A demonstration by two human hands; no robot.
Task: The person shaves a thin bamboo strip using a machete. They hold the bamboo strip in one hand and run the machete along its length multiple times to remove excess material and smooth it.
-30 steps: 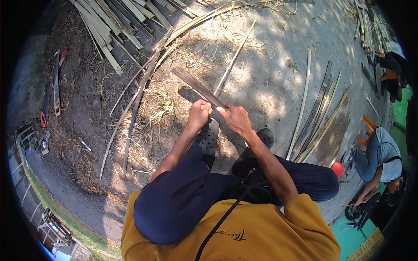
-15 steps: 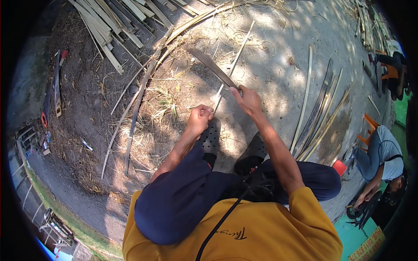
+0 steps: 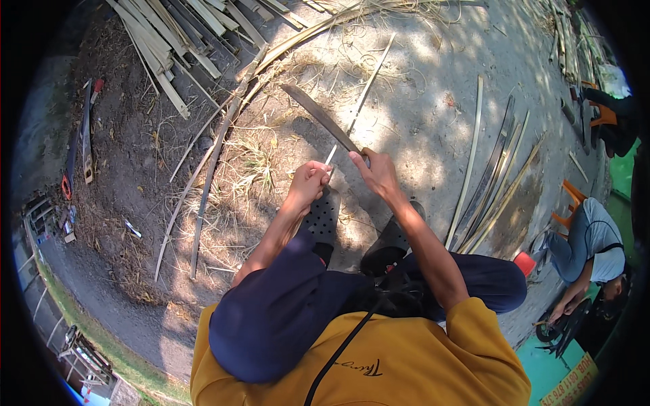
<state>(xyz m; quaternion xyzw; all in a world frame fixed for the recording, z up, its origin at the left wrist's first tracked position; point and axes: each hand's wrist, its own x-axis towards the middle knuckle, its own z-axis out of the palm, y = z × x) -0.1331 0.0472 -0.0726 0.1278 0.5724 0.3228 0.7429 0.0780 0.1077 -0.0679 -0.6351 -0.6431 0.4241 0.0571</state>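
My left hand (image 3: pixel 307 184) is closed on the near end of a thin pale bamboo strip (image 3: pixel 372 84), above my left shoe. The strip runs away from me, and its far end reaches out over the ground. My right hand (image 3: pixel 376 174) is wrapped round the handle of a machete (image 3: pixel 315 112), most of the handle hidden by my fingers. The long dark blade points to the far left and crosses over the strip just ahead of my hands. Whether its edge bites into the strip I cannot tell.
Long split bamboo strips (image 3: pixel 497 179) lie on the ground to the right, and a pile of slats (image 3: pixel 152 40) at the far left. Curly shavings (image 3: pixel 254 159) litter the dirt. A saw (image 3: pixel 87 139) lies at left. Another person (image 3: pixel 588 247) sits at right near an orange chair (image 3: pixel 569 204).
The machete and my right hand have shifted slightly nearer and to the left along the strip. My left hand has moved only a little, its fingers still closed.
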